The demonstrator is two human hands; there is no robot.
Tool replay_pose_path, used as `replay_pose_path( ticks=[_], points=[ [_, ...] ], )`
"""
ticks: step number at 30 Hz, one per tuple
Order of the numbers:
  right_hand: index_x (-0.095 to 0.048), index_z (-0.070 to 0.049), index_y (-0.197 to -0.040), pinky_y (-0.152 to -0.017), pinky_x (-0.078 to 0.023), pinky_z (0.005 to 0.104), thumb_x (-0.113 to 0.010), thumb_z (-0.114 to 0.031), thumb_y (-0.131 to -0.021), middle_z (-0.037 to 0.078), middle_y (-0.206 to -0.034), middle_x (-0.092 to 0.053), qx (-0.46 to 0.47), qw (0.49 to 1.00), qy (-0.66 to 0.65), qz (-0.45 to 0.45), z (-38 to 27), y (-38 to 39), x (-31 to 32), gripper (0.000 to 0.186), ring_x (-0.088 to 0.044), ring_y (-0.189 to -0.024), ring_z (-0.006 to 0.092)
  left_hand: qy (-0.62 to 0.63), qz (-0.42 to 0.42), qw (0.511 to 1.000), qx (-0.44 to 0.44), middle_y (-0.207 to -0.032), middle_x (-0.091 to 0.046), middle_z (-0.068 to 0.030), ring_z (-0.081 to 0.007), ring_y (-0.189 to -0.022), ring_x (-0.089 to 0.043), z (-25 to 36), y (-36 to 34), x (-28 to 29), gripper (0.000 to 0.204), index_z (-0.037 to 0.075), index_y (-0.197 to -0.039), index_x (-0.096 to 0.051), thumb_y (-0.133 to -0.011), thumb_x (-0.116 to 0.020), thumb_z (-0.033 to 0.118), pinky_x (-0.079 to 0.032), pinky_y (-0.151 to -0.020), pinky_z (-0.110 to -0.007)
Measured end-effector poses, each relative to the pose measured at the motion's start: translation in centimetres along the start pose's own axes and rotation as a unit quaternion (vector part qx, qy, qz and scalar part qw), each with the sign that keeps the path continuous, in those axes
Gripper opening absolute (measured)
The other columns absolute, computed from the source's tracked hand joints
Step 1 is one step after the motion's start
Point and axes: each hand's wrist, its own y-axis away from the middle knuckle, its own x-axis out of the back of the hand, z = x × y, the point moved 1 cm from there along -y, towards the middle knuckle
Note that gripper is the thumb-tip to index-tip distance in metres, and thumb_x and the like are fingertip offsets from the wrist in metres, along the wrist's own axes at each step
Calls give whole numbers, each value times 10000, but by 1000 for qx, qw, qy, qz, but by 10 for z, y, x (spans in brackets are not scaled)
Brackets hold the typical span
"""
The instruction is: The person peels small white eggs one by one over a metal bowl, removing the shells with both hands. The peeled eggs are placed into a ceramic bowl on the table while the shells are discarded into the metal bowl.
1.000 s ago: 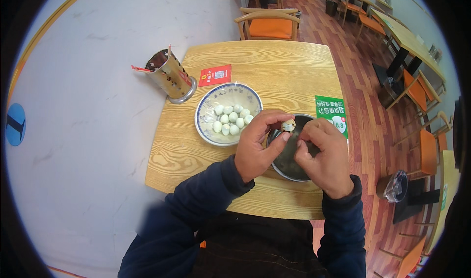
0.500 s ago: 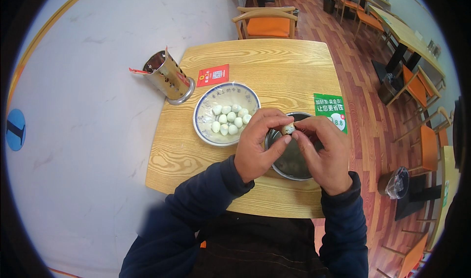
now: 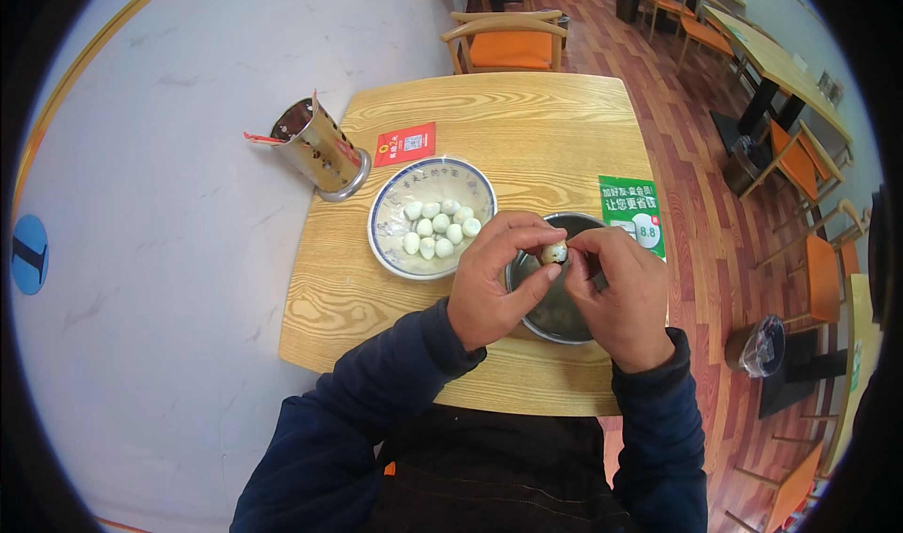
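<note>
Over the steel bowl I hold a small speckled quail egg with both hands. It is partly pale and partly dark-spotted, as if some shell is off. My left hand pinches it between thumb and fingers. My right hand is closed, its thumb and fingertips pressed to the egg's right side. Greyish liquid seems to fill the steel bowl, whose contents are unclear and partly covered by my hands. Left of it stands a white bowl with a blue-patterned rim. Several smooth, peeled quail eggs lie inside.
A perforated metal holder with red-wrapped sticks stands at the table's far left, by the pale wall. Flat on the wooden table are a red card and a green card. An orange-seated chair stands beyond it.
The egg has turned slightly in my fingertips, showing more of its speckled side. My right thumb has shifted a little away from its underside. The bowls stay in place.
</note>
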Motion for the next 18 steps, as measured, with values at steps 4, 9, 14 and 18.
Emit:
replay_pose_path(
  ticks=[4, 9, 14, 18],
  points=[
    [-636, -42, -960, -577, -530, 335, -770, 53, -813, 95, -810, -661, 7, 1000, 17, 1, 2, 1, -1, 221, -676, -655, 238, -49, -21, 998, -19, -1238, -675, -152, -287, -1146, -668, 5, -1, 2, 400, 33, -1264, -707, -872, -757, -27, -539, -974, -368],
    [-613, -41, -964, -557, -520, 345, -748, 47, -809, 96, -770, -642, 7, 1000, 19, 2, 2, 2, -1, 223, -661, -620, 241, -14, -14, 999, -41, -1223, -707, -163, -310, -1148, -687, 3, -2, 1, 381, 23, -1230, -696, -859, -738, -53, -549, -984, -385],
    [-599, -41, -953, -565, -522, 363, -726, 35, -813, 112, -755, -632, -30, 1000, 0, -9, -1, 2, -1, 204, -659, -624, 269, 14, -17, 999, -35, -1216, -717, -163, -313, -1147, -696, -1, 0, 0, 389, 24, -1229, -684, -854, -706, -77, -547, -997, -384],
    [-590, -46, -954, -589, -538, 403, -714, 26, -818, 137, -767, -635, -66, 998, -11, -21, -3, 3, 1, 198, -684, -667, 328, 26, -35, 999, -29, -1202, -724, -163, -307, -1134, -704, -2, 0, 2, 386, 21, -1230, -675, -860, -677, -88, -545, -997, -379]
  ],
)
